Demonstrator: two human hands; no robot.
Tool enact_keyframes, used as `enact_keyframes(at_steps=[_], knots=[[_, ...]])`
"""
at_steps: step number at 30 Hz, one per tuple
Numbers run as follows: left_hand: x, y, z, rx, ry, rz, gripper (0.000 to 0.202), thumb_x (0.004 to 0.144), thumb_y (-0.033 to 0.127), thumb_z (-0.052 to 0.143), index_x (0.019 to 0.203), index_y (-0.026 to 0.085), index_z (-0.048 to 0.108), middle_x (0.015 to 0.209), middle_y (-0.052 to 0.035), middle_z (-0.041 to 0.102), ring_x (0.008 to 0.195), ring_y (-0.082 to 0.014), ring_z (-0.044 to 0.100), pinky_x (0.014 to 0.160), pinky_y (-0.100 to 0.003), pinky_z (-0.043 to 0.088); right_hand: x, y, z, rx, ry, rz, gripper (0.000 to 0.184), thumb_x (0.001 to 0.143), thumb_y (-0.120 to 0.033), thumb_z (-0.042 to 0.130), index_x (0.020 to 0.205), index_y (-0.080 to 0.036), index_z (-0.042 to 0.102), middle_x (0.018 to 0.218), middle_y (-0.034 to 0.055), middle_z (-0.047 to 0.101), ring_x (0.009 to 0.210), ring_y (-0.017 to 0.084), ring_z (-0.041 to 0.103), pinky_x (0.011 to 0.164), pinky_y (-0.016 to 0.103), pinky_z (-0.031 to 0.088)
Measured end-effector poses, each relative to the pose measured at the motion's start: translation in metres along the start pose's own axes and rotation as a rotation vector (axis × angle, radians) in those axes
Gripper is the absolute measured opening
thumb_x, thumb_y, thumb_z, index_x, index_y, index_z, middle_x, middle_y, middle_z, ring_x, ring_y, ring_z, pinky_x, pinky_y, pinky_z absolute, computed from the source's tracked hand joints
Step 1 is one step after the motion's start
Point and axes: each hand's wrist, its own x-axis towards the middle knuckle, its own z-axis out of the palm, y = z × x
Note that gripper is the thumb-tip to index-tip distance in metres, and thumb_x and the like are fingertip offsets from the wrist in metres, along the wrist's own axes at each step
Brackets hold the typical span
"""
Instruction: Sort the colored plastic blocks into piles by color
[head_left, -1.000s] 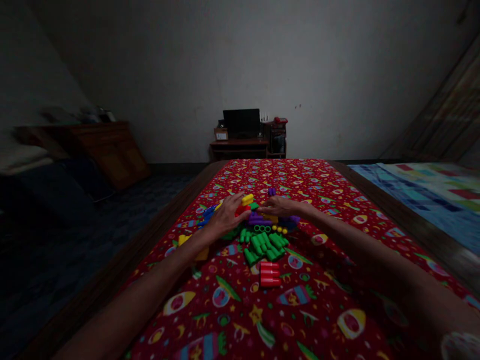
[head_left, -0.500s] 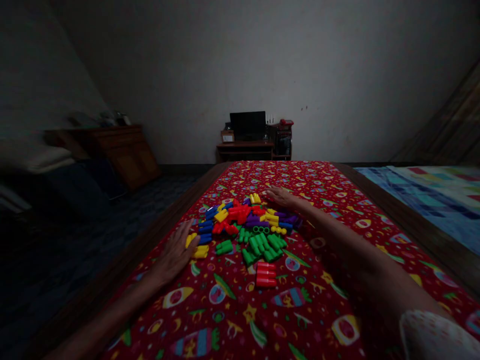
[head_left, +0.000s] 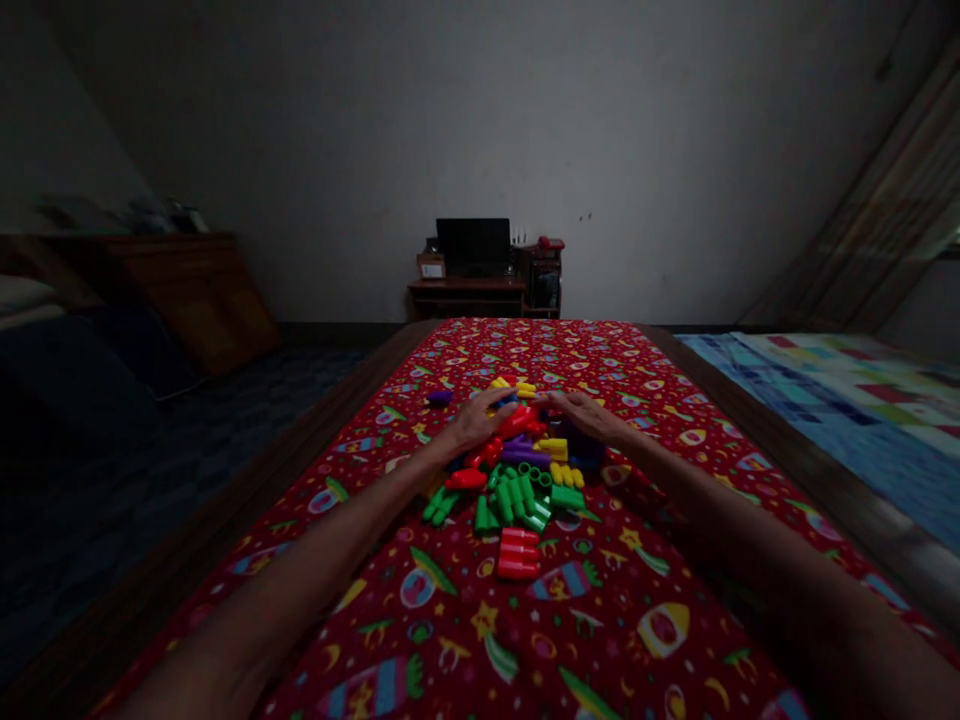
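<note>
A heap of plastic toy blocks lies on a red patterned cloth (head_left: 465, 650). At the heap's far left side, my left hand (head_left: 478, 420) rests over blocks with its fingers stretched out. My right hand (head_left: 583, 414) curves around the far right side, fingers extended toward the left hand and touching the heap. Between them are red blocks (head_left: 517, 422). Nearer to me are purple blocks (head_left: 523, 455), yellow blocks (head_left: 566, 475) and green blocks (head_left: 515, 497). A red block (head_left: 518, 554) lies apart at the front. Blocks under both palms are partly hidden.
One purple block (head_left: 439, 398) lies off to the left of the heap. Beyond the table stand a desk with a dark monitor (head_left: 473, 246) and, at left, a wooden cabinet (head_left: 202, 300). A bed with a checked cover (head_left: 840, 400) is on the right.
My left hand has moved from the heap's near left side up to its far left, and the left blocks are pushed inward. My right hand has shifted slightly nearer. The view has turned right.
</note>
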Motion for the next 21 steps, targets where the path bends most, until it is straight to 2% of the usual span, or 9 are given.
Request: enact_keyframes(at_steps=[2, 5, 8, 10, 12, 14, 18, 21], knots=[[0.013, 0.012, 0.009, -0.047, -0.055, 0.086, 0.057, 0.09, 0.054, 0.035, 0.127, 0.019, 0.06, 0.133, -0.0067, 0.06, 0.125, -0.0238, 0.053, 0.108, -0.037, 0.038, -0.019, 0.001, -0.013, 0.054, 0.159, -0.001, 0.067, 0.074, -0.076, 0.05, 0.087, -0.016, 0.076, 0.09, 0.0121, 0.074, 0.091, 0.028, 0.068, 0.09, 0.045, 0.049], [0.035, 0.01, 0.005, -0.045, 0.013, 0.1, 0.057, 0.094, 0.051, 0.026, 0.127, 0.02, 0.059, 0.129, -0.0063, 0.063, 0.13, -0.022, 0.048, 0.112, -0.037, 0.033, -0.042, 0.013, -0.032, 0.087, 0.404, 0.03, 0.064, 0.072, -0.075, 0.054, 0.083, -0.016, 0.074, 0.089, 0.0141, 0.074, 0.089, 0.028, 0.069, 0.089, 0.045, 0.05], [0.053, -0.016, -0.01, 0.105, 0.121, -0.076, 0.055, 0.095, 0.045, 0.023, 0.126, 0.017, 0.059, 0.128, -0.0092, 0.063, 0.134, -0.0241, 0.043, 0.115, -0.043, 0.027, -0.056, 0.034, -0.046, 0.112, 0.607, 0.112, 0.062, 0.074, -0.073, 0.053, 0.084, -0.015, 0.072, 0.088, 0.0148, 0.074, 0.083, 0.028, 0.07, 0.077, 0.042, 0.054], [0.061, -0.035, -0.015, 0.17, 0.095, -0.195, 0.057, 0.095, 0.043, 0.021, 0.127, 0.012, 0.057, 0.132, -0.014, 0.059, 0.136, -0.0284, 0.039, 0.114, -0.049, 0.023, -0.058, 0.047, -0.05, 0.132, 0.687, 0.151, 0.061, 0.075, -0.073, 0.051, 0.084, -0.015, 0.071, 0.086, 0.0141, 0.074, 0.08, 0.027, 0.07, 0.072, 0.04, 0.055], [0.068, -0.044, -0.009, 0.169, 0.022, -0.222, 0.058, 0.095, 0.041, 0.019, 0.128, 0.011, 0.057, 0.133, -0.016, 0.059, 0.134, -0.0305, 0.042, 0.111, -0.051, 0.028, -0.056, 0.055, -0.051, 0.152, 0.708, 0.159, 0.059, 0.075, -0.071, 0.053, 0.082, -0.015, 0.07, 0.085, 0.0135, 0.073, 0.079, 0.025, 0.07, 0.072, 0.038, 0.055], [0.075, -0.041, 0.005, 0.142, -0.074, -0.177, 0.055, 0.095, 0.039, 0.022, 0.128, 0.013, 0.056, 0.133, -0.0136, 0.059, 0.131, -0.0284, 0.047, 0.109, -0.046, 0.034, -0.053, 0.058, -0.051, 0.175, 0.708, 0.156, 0.057, 0.074, -0.07, 0.054, 0.08, -0.015, 0.069, 0.085, 0.0128, 0.073, 0.079, 0.023, 0.07, 0.073, 0.035, 0.055], [0.083, -0.009, 0.041, 0.09, -0.287, -0.033, 0.046, 0.093, 0.031, 0.032, 0.129, 0.02, 0.058, 0.135, -0.0034, 0.059, 0.125, -0.0204, 0.052, 0.108, -0.034, 0.036, -0.052, 0.058, -0.05, 0.18, 0.7, 0.136, 0.056, 0.077, -0.068, 0.052, 0.083, -0.016, 0.069, 0.078, 0.0096, 0.072, 0.074, 0.02, 0.069, 0.063, 0.029, 0.053], [0.078, 0.019, 0.052, 0.062, -0.462, 0.114, 0.048, 0.096, 0.032, 0.026, 0.137, 0.021, 0.05, 0.142, -0.0016, 0.052, 0.128, -0.0184, 0.049, 0.109, -0.031, 0.035, -0.054, 0.056, -0.05, 0.087, 0.622, 0.109, 0.056, 0.08, -0.067, 0.049, 0.087, -0.016, 0.07, 0.068, 0.006, 0.069, 0.064, 0.018, 0.066, 0.054, 0.026, 0.049]])
